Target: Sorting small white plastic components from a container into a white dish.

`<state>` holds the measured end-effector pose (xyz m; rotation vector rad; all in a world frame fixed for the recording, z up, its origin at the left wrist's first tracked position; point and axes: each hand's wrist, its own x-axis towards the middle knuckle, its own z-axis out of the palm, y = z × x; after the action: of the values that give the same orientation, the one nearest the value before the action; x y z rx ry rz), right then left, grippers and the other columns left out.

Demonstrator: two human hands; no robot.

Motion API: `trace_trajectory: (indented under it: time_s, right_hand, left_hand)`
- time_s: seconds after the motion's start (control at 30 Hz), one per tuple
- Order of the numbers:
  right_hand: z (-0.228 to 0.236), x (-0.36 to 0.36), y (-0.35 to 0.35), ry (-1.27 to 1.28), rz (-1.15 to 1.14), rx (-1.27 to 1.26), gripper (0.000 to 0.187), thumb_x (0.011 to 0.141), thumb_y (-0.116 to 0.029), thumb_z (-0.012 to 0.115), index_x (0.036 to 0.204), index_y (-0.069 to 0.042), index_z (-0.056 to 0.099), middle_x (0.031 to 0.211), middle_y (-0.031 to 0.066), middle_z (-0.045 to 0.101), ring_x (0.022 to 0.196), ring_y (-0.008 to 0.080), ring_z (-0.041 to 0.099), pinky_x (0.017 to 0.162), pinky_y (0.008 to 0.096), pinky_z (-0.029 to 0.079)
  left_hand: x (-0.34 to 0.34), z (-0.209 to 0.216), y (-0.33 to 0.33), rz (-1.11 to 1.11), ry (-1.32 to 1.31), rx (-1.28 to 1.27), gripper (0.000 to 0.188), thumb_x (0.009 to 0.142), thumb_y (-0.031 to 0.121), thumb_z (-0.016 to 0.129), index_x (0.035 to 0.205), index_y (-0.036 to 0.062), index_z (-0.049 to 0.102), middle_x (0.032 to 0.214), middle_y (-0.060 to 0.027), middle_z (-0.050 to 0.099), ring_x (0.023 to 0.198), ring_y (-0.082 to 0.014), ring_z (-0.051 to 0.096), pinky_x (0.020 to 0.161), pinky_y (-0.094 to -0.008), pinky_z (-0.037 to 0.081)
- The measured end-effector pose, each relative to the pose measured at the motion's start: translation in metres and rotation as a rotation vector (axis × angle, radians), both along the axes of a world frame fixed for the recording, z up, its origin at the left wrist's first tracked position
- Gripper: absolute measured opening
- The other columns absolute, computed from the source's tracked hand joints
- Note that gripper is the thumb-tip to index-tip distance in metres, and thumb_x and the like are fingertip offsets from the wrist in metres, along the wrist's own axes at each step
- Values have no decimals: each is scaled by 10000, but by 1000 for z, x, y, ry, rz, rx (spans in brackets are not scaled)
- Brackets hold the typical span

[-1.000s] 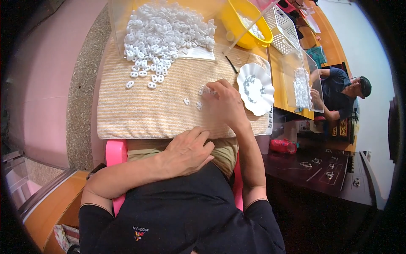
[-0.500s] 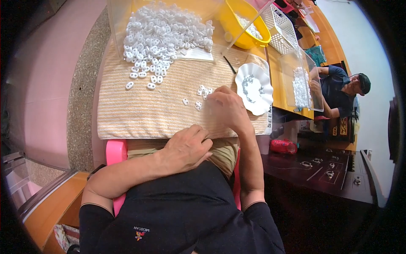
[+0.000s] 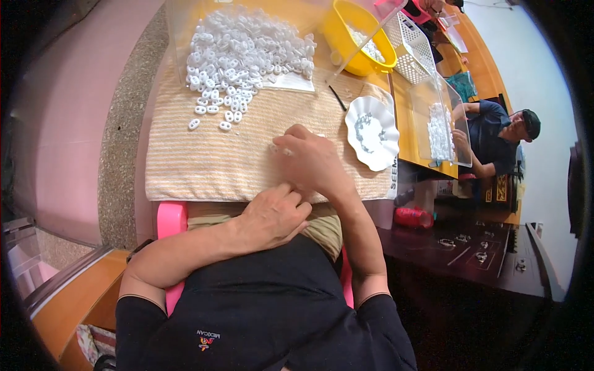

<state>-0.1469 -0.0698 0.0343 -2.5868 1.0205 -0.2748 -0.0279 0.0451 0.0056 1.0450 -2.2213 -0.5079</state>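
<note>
Bare towel point(image 3: 204, 164), right hand point(image 3: 307, 159) to left edge

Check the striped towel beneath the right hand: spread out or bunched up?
Spread out: the striped towel lies flat, its stripes running past the right hand. Whether it's doubled underneath, cannot tell.

Visible are the person's two hands point(image 3: 275, 213) point(image 3: 314, 162), one fluted dish point(image 3: 385, 147), one yellow basin point(image 3: 343, 18), uncountable white pieces point(image 3: 241, 55).

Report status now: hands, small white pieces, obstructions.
Right hand blurred over small white pieces on striped towel, grip unclear. Left hand at lap, palm hidden. Right hand partly blocks view of pieces.
</note>
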Motion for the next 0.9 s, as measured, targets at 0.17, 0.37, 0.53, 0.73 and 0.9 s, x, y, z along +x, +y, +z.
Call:
trace_trajectory:
  time_s: [0.17, 0.37, 0.53, 0.73, 0.9]
  right_hand:
    - [-2, 7, -2, 150, 9, -4, 154, 809, -164, 601, 931, -124, 686, 910, 75, 620, 793, 298, 648, 697, 400, 523]
    - [-7, -6, -5, 147, -60, -46, 137, 806, -164, 593, 886, -115, 693, 909, 74, 631, 817, 289, 649, 708, 399, 521]
    - [9, -7, -19, -27, -59, -51, 184, 829, -189, 644, 936, -51, 700, 920, 108, 656, 816, 301, 637, 738, 390, 508]
    - [17, 17, -62, -64, -135, -93, 232, 842, -195, 644, 1012, -42, 683, 1010, 128, 646, 922, 325, 628, 803, 402, 491]
    - [-7, 37, -103, -72, -113, -176, 268, 850, -154, 605, 1098, -63, 649, 1057, 153, 621, 982, 356, 609, 835, 435, 490]
  left_hand:
    - [-1, -2, 1, 8, 19, -4, 245, 814, 278, 673, 816, 60, 563, 776, -110, 548, 767, -294, 542, 663, -399, 496]
    - [1, 2, 1, 1, 21, 23, 229, 795, 250, 682, 821, 47, 579, 818, -115, 552, 818, -286, 540, 701, -385, 499]
    - [3, 0, 0, -6, 10, 36, 220, 777, 224, 689, 832, 35, 591, 849, -117, 557, 854, -283, 539, 725, -372, 500]
    - [2, -5, -4, -16, 84, 12, 230, 809, 242, 670, 849, 47, 556, 891, -125, 567, 864, -305, 544, 747, -394, 502]
    - [2, -8, -3, -27, 94, 70, 235, 810, 226, 670, 897, 33, 571, 954, -135, 586, 932, -308, 559, 792, -387, 505]
